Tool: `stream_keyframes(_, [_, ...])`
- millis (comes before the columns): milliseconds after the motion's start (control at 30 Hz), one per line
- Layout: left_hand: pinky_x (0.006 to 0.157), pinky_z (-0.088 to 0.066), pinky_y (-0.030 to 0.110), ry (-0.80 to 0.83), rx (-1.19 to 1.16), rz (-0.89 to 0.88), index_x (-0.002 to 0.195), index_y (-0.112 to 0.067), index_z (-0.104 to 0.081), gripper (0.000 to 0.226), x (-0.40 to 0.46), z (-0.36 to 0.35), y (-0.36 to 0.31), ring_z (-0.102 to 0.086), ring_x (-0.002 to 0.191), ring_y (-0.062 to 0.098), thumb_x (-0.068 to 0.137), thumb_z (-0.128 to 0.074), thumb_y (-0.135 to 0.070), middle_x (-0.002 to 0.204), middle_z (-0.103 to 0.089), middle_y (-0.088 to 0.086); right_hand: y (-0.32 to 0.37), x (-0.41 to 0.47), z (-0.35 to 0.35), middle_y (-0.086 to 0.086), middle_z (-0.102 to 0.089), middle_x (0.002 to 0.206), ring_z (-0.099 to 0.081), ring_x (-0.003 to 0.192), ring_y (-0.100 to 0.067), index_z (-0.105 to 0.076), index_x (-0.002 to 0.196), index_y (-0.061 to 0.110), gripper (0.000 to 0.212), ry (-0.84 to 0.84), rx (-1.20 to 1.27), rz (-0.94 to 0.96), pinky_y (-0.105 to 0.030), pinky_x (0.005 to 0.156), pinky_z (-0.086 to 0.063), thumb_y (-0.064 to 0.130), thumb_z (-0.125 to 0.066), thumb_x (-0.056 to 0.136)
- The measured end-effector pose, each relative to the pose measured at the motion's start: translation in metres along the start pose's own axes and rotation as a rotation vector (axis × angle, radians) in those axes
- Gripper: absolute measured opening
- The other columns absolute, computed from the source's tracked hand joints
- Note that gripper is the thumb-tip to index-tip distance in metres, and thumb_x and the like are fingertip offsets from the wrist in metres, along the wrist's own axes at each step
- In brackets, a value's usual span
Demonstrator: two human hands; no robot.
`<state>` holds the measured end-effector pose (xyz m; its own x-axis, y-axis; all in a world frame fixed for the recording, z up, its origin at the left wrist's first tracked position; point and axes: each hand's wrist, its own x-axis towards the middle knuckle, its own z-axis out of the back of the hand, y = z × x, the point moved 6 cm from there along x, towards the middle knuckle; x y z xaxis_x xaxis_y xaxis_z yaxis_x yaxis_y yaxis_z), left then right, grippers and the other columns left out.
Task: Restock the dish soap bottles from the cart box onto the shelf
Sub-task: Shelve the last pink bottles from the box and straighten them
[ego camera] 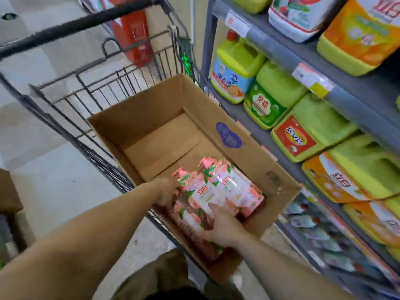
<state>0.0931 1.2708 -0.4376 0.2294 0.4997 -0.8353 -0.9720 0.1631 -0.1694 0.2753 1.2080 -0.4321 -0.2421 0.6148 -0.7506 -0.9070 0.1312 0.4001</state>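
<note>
Fingers of both hands, left (166,192) and right (225,226), grip pink pump soap bottles (218,191), three or so, inside the brown cardboard box (249,148), arms outstretched.

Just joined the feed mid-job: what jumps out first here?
Pink soap bottles lie at the near end of the box in the cart, with the left hand and right hand on them. Bright green and orange jugs fill the shelf on the right.
</note>
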Motion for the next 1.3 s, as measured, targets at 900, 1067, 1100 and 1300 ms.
stream_keyframes(900, [0.098,-0.045,0.028,-0.132,-0.977,-0.316,0.157,-0.014,-0.010,0.117,-0.008,0.087,-0.012,-0.049,0.131,0.019,0.070,-0.088,-0.022,0.148,-0.045,0.013,0.006,-0.030,0.089,0.007,-0.074,0.080,-0.067,0.063,-0.001,-0.070,0.102,0.010,0.028,-0.367,0.951,-0.062,-0.015,0.052,-0.049,0.006,-0.080,0.076])
stream_keyframes(1067, [0.087,-0.053,0.029,0.105,-0.982,-0.495,0.130,-0.028,-0.049,0.063,-0.026,0.059,-0.100,-0.064,0.104,0.008,0.079,-0.081,-0.012,0.123,-0.067,-0.001,-0.015,-0.074,0.141,-0.004,-0.075,0.100,-0.071,0.076,-0.009,-0.066,0.111,0.008,0.030,-0.514,1.141,0.071,-0.023,0.065,-0.056,0.004,-0.073,0.082])
stream_keyframes(1100, [0.089,-0.052,0.032,0.083,-0.990,-0.533,0.127,-0.029,-0.052,0.059,-0.034,0.063,-0.119,-0.064,0.102,0.008,0.079,-0.080,-0.011,0.120,-0.069,-0.003,-0.022,-0.089,0.150,0.001,-0.076,0.093,-0.071,0.073,-0.007,-0.067,0.109,0.010,0.027,-0.540,1.157,0.102,-0.021,0.061,-0.055,0.002,-0.071,0.083])
stream_keyframes(1300, [0.086,-0.056,0.039,0.007,-0.993,-0.820,0.122,-0.020,-0.059,0.056,-0.092,0.087,-0.257,-0.068,0.102,0.024,0.075,-0.077,0.006,0.115,-0.072,0.007,-0.100,-0.213,0.190,0.003,-0.071,0.110,-0.069,0.094,-0.019,-0.058,0.122,0.028,0.043,-0.681,1.085,0.218,-0.031,0.071,-0.053,0.011,-0.071,0.085])
